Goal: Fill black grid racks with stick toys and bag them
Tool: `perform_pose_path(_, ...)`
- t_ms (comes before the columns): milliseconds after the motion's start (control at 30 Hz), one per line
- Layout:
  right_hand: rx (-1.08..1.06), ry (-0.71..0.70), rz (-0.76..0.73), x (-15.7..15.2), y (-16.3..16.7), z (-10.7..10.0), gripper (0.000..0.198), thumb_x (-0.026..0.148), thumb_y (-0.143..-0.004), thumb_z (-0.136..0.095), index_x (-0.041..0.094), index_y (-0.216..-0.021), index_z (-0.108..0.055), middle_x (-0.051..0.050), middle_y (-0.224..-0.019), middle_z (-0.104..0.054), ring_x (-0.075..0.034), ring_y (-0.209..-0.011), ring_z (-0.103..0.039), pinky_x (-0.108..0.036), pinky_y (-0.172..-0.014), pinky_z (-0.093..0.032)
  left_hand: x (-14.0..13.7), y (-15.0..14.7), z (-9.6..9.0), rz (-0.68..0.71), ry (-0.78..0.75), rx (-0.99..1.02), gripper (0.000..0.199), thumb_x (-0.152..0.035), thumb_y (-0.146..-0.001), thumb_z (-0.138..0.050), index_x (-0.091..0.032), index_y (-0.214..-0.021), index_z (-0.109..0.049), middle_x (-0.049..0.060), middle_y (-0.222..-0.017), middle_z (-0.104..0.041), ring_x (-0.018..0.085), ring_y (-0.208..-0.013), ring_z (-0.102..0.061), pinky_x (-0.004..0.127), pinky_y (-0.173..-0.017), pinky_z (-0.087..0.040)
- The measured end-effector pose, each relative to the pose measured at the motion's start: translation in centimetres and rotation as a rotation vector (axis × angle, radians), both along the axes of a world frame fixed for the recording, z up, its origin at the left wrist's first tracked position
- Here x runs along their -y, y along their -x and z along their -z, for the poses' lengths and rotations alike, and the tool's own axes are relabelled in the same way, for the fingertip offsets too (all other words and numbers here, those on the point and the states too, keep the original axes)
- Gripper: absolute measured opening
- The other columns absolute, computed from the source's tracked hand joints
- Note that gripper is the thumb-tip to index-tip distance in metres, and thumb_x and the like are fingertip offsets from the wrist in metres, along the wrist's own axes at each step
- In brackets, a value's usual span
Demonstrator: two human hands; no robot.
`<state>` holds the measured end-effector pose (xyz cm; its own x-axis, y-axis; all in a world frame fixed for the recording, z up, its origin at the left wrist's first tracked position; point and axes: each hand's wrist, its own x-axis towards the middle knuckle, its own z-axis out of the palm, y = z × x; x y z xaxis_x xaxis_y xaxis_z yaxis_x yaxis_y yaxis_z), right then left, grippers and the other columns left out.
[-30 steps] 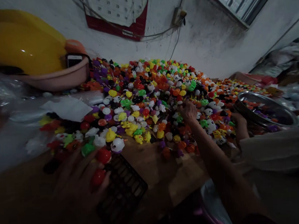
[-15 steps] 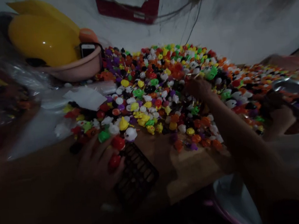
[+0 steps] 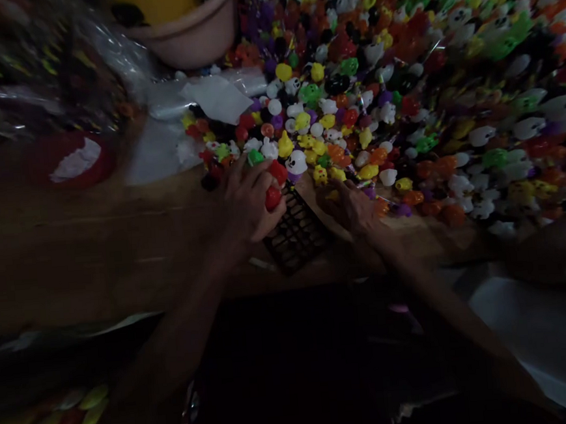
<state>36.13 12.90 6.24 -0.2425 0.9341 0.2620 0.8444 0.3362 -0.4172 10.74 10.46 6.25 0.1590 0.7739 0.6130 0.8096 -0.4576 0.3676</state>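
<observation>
My left hand (image 3: pixel 247 205) is closed on a small red plastic toy (image 3: pixel 273 198), held between thumb and fingers. A second red toy (image 3: pixel 278 170) sits right against those fingers; whether it is also held is unclear. Beside this hand lies a black gridded tray (image 3: pixel 297 234) with open cells, flat on the wooden table. My right hand (image 3: pixel 358 209) is to the tray's right with fingers bunched downward, at the near edge of the toy pile; what they hold is too dark to make out. Close to its fingertips are yellow toys (image 3: pixel 320 174), and a white skull-like toy (image 3: pixel 296 162) stands behind the tray.
A large heap of small colourful toys (image 3: pixel 401 91) spreads across the back and right. At the back left are a pink basin (image 3: pixel 195 33), white paper (image 3: pixel 220 99), clear plastic bags (image 3: pixel 119 61) and a red dish (image 3: pixel 97 164). The wooden table edge (image 3: pixel 137 295) runs in front.
My view has tipped downward. My right hand has come back from deep in the pile to its near edge by the tray. The left hand stays at the red toys.
</observation>
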Motion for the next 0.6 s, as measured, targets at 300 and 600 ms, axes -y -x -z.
perform_pose_path(300, 0.025, -0.158, 0.151, 1.6, -6.4, -1.2, 0.031, 0.032, -0.098, -0.048, 0.020, -0.108, -0.074, -0.012, -0.099, -0.072, -0.023, -0.076, -0.066, -0.034, -0.068, -0.050, 0.1, 1.9, -1.1, 0.134, -0.013, -0.051, 0.019, -0.031, -0.082, -0.072, -0.024, -0.094, -0.060, 0.005, -0.132, -0.071, 0.031, -0.131, -0.061, 0.059, -0.122, -0.043)
perform_pose_path(600, 0.338, -0.134, 0.089, -1.8, -3.0, 2.0, 0.026, 0.030, -0.099, -0.050, 0.017, -0.104, -0.072, -0.017, -0.111, -0.068, -0.034, -0.109, -0.053, -0.049, -0.094, -0.042, 0.1, 1.1, -0.4, 0.066, -0.080, -0.098, 0.018, -0.030, -0.082, -0.070, -0.023, -0.095, -0.059, 0.005, -0.130, -0.071, 0.032, -0.134, -0.058, 0.059, -0.119, -0.047)
